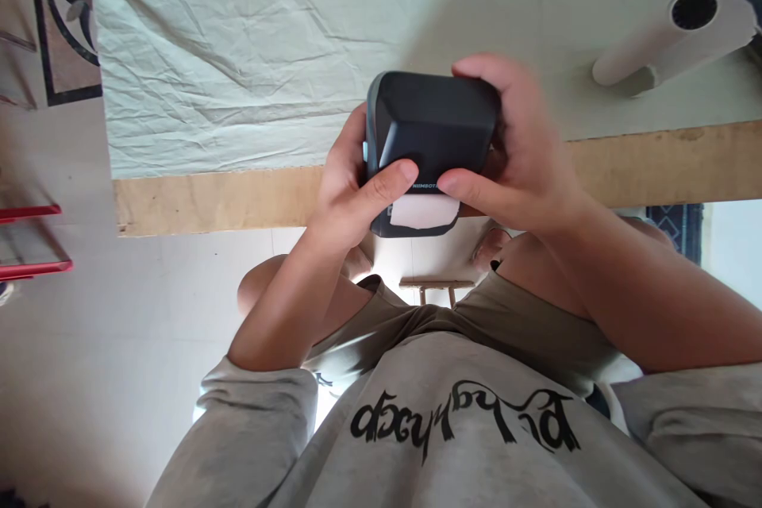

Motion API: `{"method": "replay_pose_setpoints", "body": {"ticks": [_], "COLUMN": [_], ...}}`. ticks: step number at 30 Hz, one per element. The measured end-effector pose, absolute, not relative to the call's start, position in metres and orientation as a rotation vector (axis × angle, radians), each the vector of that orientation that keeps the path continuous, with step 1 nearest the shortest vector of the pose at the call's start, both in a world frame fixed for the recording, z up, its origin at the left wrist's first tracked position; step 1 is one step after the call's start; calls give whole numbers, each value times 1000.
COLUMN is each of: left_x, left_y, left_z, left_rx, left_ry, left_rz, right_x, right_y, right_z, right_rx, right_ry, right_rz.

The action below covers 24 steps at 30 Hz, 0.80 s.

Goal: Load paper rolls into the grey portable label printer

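Note:
A dark label printer [440,123] with small "NIIMBOT" lettering is held up in front of me, over the near edge of the table. A white label strip [424,212] sticks out of its near side. My left hand [360,186] wraps the printer's left side, thumb lying on top beside the lettering. On the opposite side my right hand [517,151] grips it, with its thumb near the label and a finger over the far corner. The undersides of the printer and most fingertips beneath it are hidden.
The table [202,202] has a bare wooden front edge and a wrinkled pale green cloth [238,40]. A white cylindrical object [667,40] with a dark round end lies at the back right. Red bars [36,266] show at the left, above the tiled floor.

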<state>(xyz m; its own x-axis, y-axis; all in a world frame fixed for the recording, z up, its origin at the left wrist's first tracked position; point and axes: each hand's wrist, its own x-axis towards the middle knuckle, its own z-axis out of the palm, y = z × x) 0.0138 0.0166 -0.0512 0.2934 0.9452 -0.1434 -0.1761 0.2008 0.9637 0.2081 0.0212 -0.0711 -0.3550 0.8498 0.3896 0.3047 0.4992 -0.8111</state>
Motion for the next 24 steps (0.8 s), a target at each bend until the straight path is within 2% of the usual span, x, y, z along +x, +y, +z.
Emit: {"method": "replay_pose_setpoints", "body": {"ticks": [4, 8, 16, 24], "left_x": [15, 28, 17, 19], "left_y": [23, 18, 26, 34], "left_z": [-61, -71, -67, -80], "left_rx": [1189, 1089, 958, 928], "left_ry": [768, 800, 781, 792], "left_rz": [1052, 1181, 955, 1021], "right_x": [210, 210, 209, 214], "right_y": [21, 22, 22, 15], "right_z": [-68, -71, -68, -67], "right_rx": [-990, -1012, -960, -992], "right_ry": [-1922, -1959, -1927, -1973], "right_rz": [733, 694, 647, 691]}}
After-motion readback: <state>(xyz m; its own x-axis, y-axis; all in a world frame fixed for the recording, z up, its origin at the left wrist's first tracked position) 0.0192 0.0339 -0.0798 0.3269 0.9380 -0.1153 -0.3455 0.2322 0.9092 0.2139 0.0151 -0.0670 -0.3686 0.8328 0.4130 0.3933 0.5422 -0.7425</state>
